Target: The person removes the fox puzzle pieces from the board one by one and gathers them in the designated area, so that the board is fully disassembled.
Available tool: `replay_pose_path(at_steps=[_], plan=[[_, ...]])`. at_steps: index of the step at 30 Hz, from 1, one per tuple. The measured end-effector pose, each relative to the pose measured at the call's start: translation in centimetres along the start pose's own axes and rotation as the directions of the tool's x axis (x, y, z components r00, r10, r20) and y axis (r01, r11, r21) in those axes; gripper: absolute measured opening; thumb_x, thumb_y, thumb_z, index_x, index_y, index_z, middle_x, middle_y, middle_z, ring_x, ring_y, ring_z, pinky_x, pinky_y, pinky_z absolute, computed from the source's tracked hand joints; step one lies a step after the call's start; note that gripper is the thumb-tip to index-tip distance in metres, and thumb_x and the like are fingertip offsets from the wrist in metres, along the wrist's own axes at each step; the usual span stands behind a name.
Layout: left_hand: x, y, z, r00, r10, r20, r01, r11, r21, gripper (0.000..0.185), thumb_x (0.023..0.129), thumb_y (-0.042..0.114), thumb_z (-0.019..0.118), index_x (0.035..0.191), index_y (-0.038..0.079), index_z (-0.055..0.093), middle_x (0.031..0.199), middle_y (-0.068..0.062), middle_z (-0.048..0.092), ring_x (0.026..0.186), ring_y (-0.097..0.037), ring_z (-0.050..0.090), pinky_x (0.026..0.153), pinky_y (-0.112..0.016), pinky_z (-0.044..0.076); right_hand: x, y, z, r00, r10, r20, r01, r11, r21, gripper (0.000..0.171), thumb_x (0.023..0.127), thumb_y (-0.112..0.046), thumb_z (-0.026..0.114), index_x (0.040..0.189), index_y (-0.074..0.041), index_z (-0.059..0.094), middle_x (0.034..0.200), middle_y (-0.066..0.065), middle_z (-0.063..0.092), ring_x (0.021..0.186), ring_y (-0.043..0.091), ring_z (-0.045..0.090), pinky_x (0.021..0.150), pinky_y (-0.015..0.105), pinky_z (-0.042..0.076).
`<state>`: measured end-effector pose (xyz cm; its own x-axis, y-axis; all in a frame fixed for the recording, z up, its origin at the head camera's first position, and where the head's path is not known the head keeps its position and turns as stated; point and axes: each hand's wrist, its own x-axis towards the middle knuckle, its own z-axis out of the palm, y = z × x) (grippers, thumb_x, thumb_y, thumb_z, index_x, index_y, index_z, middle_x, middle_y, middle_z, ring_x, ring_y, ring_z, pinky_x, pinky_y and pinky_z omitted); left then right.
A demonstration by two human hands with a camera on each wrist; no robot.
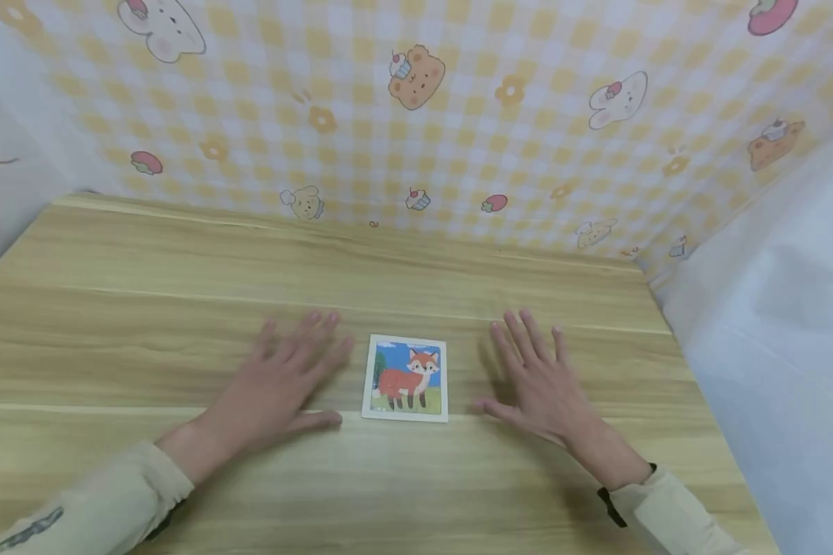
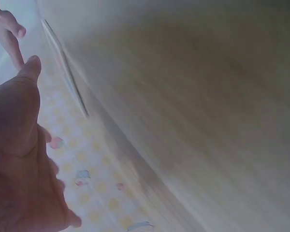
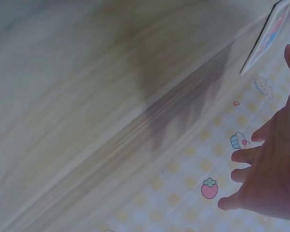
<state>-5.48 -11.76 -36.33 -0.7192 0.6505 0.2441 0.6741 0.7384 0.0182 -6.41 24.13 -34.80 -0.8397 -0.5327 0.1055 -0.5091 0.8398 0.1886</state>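
A square picture puzzle (image 1: 406, 379) with a white border and a red fox on blue and green lies flat between the two hands. To its left is my left hand (image 1: 278, 385), fingers spread, slightly blurred and holding nothing. My right hand (image 1: 543, 389) is on the other side, fingers also spread and apart from the puzzle. Edge-on, the puzzle (image 2: 65, 67) shows past the left thumb in the left wrist view. In the right wrist view the puzzle (image 3: 268, 36) appears at the top right, beyond the right hand (image 3: 270, 164).
The wood-grain table (image 1: 180, 331) extends beneath both hands. Behind it hangs a yellow checked cloth (image 1: 361, 154) printed with cartoon animals and strawberries. White fabric (image 1: 777, 308) borders the table on the right.
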Motion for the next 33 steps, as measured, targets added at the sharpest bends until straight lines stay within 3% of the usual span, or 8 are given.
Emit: replay_pose_path(at_steps=[9, 17, 22, 27, 33], plan=[[0.1, 4.0, -1.0, 0.987, 0.135, 0.081, -0.122, 0.981, -0.149, 0.077, 0.076, 0.061, 0.043, 0.135, 0.015, 0.026, 0.142, -0.007, 0.011, 0.128, -0.024, 0.010, 0.094, -0.058, 0.012, -0.5, -1.6, -0.9, 0.999, 0.037, -0.015, -0.034, 0.984, 0.174, 0.087, 0.075, -0.062, 0.043, 0.137, -0.009, 0.016, 0.142, 0.006, 0.006, 0.128, 0.025, 0.001, 0.096, 0.055, 0.008], [0.7, 6.4, -1.1, 0.957, 0.239, 0.162, -0.198, 0.952, -0.232, 0.073, 0.079, 0.061, 0.037, 0.134, 0.015, 0.029, 0.139, -0.009, 0.021, 0.127, -0.023, 0.014, 0.096, -0.054, 0.011, -1.3, -2.9, -1.4, 0.996, 0.082, -0.019, -0.077, 0.976, 0.202, 0.081, 0.078, -0.059, 0.042, 0.136, -0.008, 0.020, 0.141, 0.008, 0.014, 0.128, 0.027, 0.009, 0.098, 0.052, 0.007], [1.1, 7.0, -0.9, 0.949, 0.275, 0.152, -0.230, 0.937, -0.261, 0.072, 0.079, 0.060, 0.039, 0.133, 0.013, 0.033, 0.139, -0.010, 0.022, 0.127, -0.023, 0.015, 0.096, -0.054, 0.013, -1.8, -3.4, -1.6, 0.993, 0.113, -0.019, -0.106, 0.971, 0.212, 0.078, 0.079, -0.059, 0.039, 0.136, -0.009, 0.022, 0.139, 0.009, 0.020, 0.128, 0.026, 0.009, 0.097, 0.052, 0.009], [1.7, 6.8, -0.5, 0.885, 0.447, 0.129, -0.389, 0.864, -0.321, 0.072, 0.079, 0.059, 0.039, 0.132, 0.012, 0.034, 0.140, -0.011, 0.018, 0.128, -0.023, 0.013, 0.095, -0.054, 0.014, -5.2, -6.3, -2.7, 0.956, 0.289, 0.041, -0.292, 0.936, 0.196, 0.076, 0.081, -0.058, 0.036, 0.136, -0.009, 0.021, 0.141, 0.007, 0.015, 0.128, 0.024, 0.006, 0.098, 0.051, 0.009], [1.2, 5.1, -0.9, 0.822, 0.556, 0.124, -0.484, 0.796, -0.363, 0.071, 0.078, 0.060, 0.041, 0.129, 0.011, 0.040, 0.139, -0.011, 0.021, 0.127, -0.025, 0.015, 0.095, -0.054, 0.016, -6.1, -10.4, -3.7, 0.893, 0.443, 0.073, -0.448, 0.868, 0.213, 0.070, 0.083, -0.055, 0.035, 0.135, -0.008, 0.024, 0.139, 0.008, 0.021, 0.127, 0.025, 0.012, 0.099, 0.047, 0.012]])
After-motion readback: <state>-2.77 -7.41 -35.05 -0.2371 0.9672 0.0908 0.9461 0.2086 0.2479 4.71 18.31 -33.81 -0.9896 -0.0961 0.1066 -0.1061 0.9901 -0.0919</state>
